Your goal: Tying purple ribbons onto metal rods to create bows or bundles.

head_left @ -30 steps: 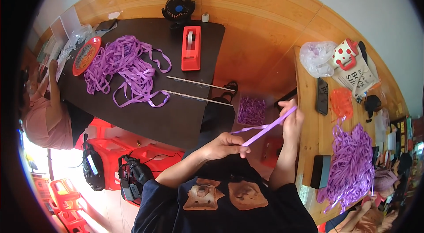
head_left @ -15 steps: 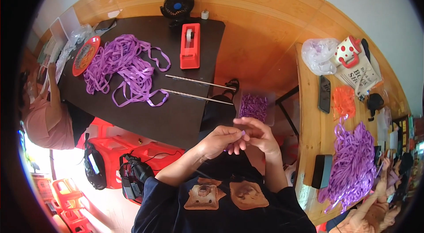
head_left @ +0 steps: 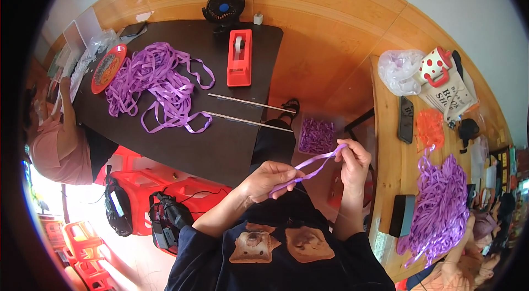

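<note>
Dark brown table (head_left: 220,150): smooth top, rounded far right corner; I judge places from it.
Open room: off its right edge, a gap reaches to an orange-brown wooden table (head_left: 388,178); both hands work beside that gap's near end.
Held ribbon: flat, shiny purple ribbon (head_left: 329,154), doubled into two strands, slanting in the air right of the dark table.
Grip: I see the left hand (head_left: 270,181) pinching its lower end, the right hand (head_left: 355,164) its upper end.
Tangle: loose purple ribbon heap (head_left: 157,81) on the dark table's left part.
In the way: two slender pale rods (head_left: 248,121) jut past its right edge; beyond them, a clear plastic tub (head_left: 339,128) holds purple pieces.
</note>
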Action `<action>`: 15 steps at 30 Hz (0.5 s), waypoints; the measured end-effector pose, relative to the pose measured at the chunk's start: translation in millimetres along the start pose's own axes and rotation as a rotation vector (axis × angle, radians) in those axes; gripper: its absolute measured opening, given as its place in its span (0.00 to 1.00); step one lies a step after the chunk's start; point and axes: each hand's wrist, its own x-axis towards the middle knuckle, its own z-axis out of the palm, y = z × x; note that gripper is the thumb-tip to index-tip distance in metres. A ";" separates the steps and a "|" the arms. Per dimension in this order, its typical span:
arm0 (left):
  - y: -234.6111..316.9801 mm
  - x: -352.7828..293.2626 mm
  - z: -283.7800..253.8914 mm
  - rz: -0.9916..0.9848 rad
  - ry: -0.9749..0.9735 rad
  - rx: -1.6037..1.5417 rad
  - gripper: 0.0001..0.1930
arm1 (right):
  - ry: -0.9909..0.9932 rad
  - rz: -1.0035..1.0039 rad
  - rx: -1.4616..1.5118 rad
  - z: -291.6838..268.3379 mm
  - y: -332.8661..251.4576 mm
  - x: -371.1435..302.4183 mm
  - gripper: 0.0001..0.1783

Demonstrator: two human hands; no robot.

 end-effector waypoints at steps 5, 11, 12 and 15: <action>-10.1 7.0 -10.5 -0.051 -0.043 0.140 0.10 | 0.099 -0.056 -0.046 -3.3 2.6 2.3 0.10; -11.6 8.8 -11.2 -0.019 0.031 0.135 0.08 | -0.082 -0.314 -0.887 -0.2 -5.9 5.2 0.23; -11.5 10.1 -12.1 -0.017 0.033 0.134 0.08 | -0.213 -0.189 -0.639 7.2 -10.6 0.5 0.24; -13.9 10.3 -11.6 0.008 0.037 0.135 0.07 | -0.609 -0.097 -0.400 29.0 -23.5 -13.0 0.25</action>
